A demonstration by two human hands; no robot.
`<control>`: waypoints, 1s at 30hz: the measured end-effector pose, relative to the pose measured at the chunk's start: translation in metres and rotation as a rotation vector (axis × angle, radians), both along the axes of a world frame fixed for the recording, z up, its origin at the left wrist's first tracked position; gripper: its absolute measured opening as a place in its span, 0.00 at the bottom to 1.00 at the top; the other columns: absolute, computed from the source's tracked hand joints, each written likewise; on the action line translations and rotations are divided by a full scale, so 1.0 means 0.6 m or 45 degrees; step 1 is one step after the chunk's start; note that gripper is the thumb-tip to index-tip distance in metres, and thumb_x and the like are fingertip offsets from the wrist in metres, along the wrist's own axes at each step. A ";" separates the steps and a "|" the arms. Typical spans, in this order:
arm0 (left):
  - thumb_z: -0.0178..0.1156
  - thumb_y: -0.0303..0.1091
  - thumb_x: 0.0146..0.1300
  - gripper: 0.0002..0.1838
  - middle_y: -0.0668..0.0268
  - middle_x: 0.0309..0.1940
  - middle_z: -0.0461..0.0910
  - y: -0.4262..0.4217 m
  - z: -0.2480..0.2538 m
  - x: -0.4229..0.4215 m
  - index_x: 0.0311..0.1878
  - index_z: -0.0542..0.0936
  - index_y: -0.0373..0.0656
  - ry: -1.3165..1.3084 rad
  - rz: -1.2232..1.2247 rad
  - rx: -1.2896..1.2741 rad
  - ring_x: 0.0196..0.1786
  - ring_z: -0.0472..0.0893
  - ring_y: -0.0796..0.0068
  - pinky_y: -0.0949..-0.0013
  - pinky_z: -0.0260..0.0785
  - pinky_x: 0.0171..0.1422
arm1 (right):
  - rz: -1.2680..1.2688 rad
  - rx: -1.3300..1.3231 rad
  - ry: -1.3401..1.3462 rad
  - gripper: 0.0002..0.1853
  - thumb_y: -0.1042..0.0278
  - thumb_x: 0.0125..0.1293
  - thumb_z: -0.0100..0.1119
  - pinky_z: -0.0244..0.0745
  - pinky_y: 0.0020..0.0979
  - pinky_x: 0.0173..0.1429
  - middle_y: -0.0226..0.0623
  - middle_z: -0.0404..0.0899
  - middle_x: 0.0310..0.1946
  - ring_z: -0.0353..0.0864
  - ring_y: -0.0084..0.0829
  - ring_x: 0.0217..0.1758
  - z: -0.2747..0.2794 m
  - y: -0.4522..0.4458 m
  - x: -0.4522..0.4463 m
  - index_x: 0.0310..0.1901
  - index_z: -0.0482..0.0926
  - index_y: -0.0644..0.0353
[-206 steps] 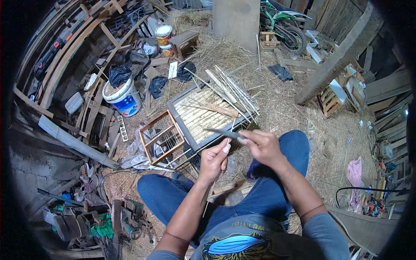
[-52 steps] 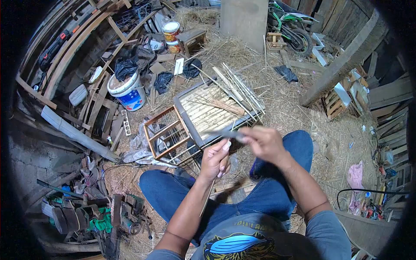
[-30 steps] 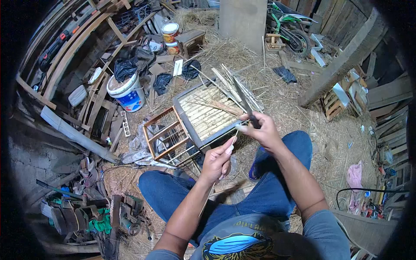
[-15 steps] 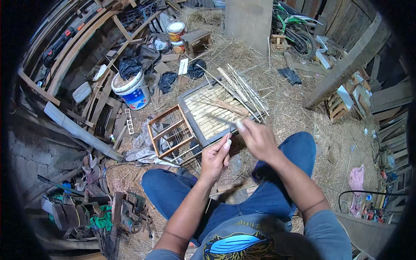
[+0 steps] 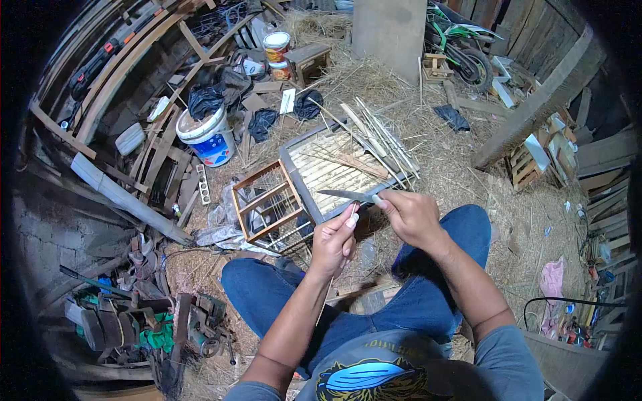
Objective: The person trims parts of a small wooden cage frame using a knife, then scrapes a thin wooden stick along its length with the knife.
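Note:
My right hand [image 5: 409, 217] is closed round the handle of a knife [image 5: 342, 194], whose blade points left above the table edge. My left hand [image 5: 333, 242] pinches a thin bamboo strip [image 5: 323, 304], its tip showing just above the fingers and its lower end hanging past my wrist. The blade lies close to that tip; I cannot tell whether they touch. In front of both hands is a low slatted table [image 5: 307, 157] with a dark frame. A bundle of bamboo strips [image 5: 384, 144] lies across its right side.
Left of the table stands a small wooden frame cage [image 5: 267, 204]. A white and blue bucket [image 5: 207, 137] is further left. A leaning wooden post [image 5: 528, 107] rises at the right, with a motorbike [image 5: 461, 50] behind. Straw and shavings cover the floor.
The knife, blurred by motion before, is now sharp in view, with its blade lower and more level. My right hand has shifted slightly right and down. The left hand keeps its pinch.

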State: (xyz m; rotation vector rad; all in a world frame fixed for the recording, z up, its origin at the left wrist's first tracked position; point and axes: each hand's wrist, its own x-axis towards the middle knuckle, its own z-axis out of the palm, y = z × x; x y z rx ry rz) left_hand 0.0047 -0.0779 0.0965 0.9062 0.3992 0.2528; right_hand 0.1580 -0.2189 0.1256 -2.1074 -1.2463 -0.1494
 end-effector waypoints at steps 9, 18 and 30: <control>0.59 0.35 0.79 0.19 0.80 0.15 0.68 0.002 -0.014 -0.007 0.68 0.80 0.37 0.047 -0.043 0.051 0.15 0.63 0.90 0.79 0.56 0.20 | 0.093 -0.048 -0.102 0.12 0.53 0.75 0.59 0.78 0.42 0.26 0.35 0.86 0.25 0.87 0.39 0.25 -0.004 -0.005 -0.004 0.41 0.87 0.47; 0.61 0.36 0.78 0.23 0.80 0.19 0.71 0.005 -0.029 -0.004 0.71 0.78 0.39 0.072 -0.045 0.130 0.17 0.64 0.90 0.79 0.56 0.21 | 0.094 -0.091 -0.126 0.12 0.52 0.75 0.58 0.78 0.41 0.26 0.34 0.88 0.29 0.87 0.37 0.26 -0.010 -0.004 0.014 0.43 0.88 0.46; 0.62 0.33 0.77 0.21 0.79 0.22 0.75 0.007 -0.032 0.001 0.69 0.80 0.39 0.068 0.002 0.170 0.18 0.64 0.91 0.79 0.54 0.22 | 0.056 -0.056 -0.008 0.16 0.49 0.77 0.55 0.79 0.44 0.30 0.36 0.87 0.27 0.88 0.41 0.28 -0.009 0.003 0.015 0.39 0.87 0.48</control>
